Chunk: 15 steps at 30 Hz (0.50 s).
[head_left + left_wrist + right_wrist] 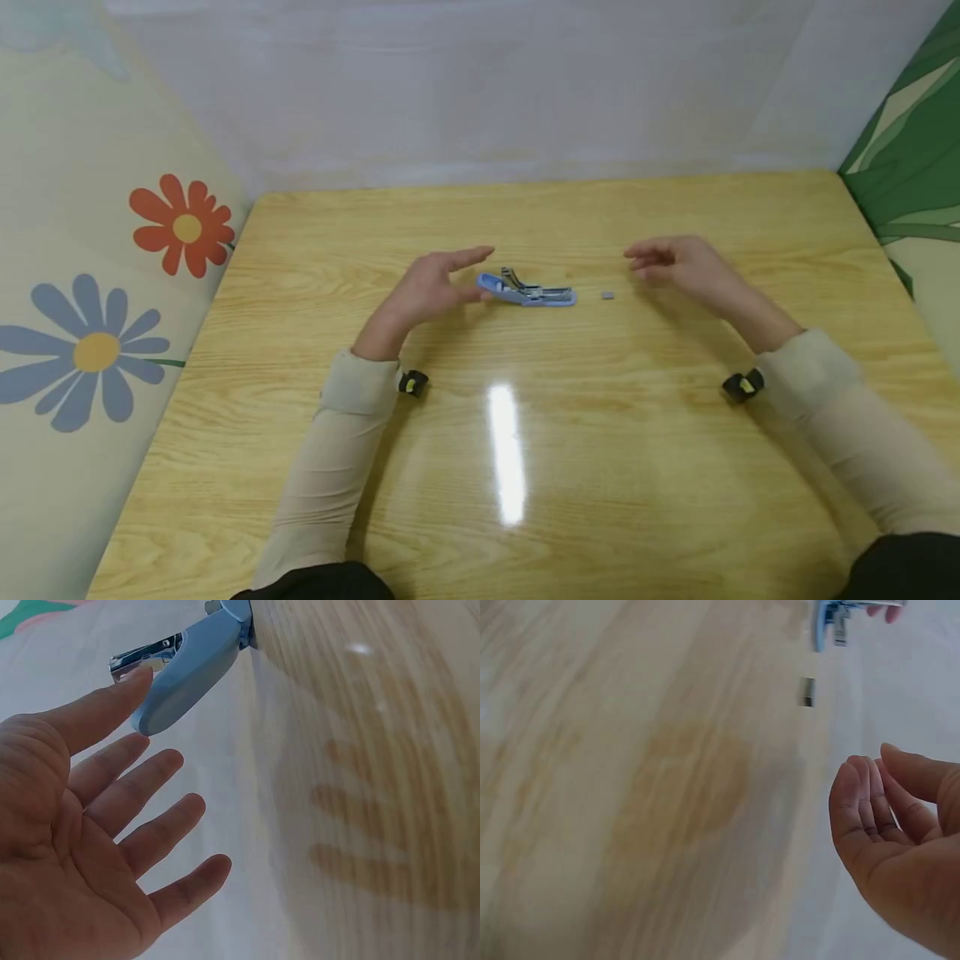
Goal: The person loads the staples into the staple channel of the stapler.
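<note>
A light blue stapler lies on the table with its top swung up and back, baring the metal inside. Beside its raised left end is my left hand, fingers spread and holding nothing; in the left wrist view the thumb overlaps the stapler's blue end, and I cannot tell whether they touch. A small grey block, perhaps a strip of staples, lies just right of the stapler. Farther right, my right hand hovers over the table, its fingers loosely bent with nothing between them.
The wooden table reaches back to a pale wall. Painted flowers cover the left wall, green leaves the right one. Small black devices sit at both wrists. A bright reflection lies on the tabletop in front of the stapler.
</note>
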Each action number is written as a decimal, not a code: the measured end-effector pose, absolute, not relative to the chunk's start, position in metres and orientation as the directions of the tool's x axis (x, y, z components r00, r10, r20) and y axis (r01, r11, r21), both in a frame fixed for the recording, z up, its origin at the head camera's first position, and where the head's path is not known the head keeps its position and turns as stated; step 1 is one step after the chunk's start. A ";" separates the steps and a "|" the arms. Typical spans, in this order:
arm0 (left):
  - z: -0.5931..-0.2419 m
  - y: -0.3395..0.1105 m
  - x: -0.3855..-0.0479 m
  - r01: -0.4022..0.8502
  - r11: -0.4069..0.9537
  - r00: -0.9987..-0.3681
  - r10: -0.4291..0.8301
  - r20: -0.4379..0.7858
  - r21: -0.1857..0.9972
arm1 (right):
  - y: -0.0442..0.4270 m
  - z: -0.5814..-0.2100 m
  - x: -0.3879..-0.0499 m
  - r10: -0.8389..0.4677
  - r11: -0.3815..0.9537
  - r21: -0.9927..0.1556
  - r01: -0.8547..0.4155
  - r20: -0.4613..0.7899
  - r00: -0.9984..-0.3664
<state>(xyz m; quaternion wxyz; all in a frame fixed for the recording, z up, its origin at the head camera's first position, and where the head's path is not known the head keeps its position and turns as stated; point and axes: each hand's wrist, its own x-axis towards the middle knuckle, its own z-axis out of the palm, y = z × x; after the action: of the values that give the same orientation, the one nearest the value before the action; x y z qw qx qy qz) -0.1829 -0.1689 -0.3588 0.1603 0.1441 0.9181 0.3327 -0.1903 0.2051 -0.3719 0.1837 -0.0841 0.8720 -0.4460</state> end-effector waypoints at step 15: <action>-0.362 -0.163 -0.184 0.189 0.763 -0.914 0.367 -0.173 0.618 | 0.185 -0.393 -0.193 -0.317 0.733 -0.677 -0.068 -0.252 -0.914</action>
<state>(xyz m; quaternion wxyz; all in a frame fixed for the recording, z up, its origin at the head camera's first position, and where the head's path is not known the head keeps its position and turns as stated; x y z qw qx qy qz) -0.1837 -0.1634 -0.3624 0.1431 0.1498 0.9279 0.3099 -0.1930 0.1847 -0.3927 0.1784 -0.1054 0.9136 -0.3497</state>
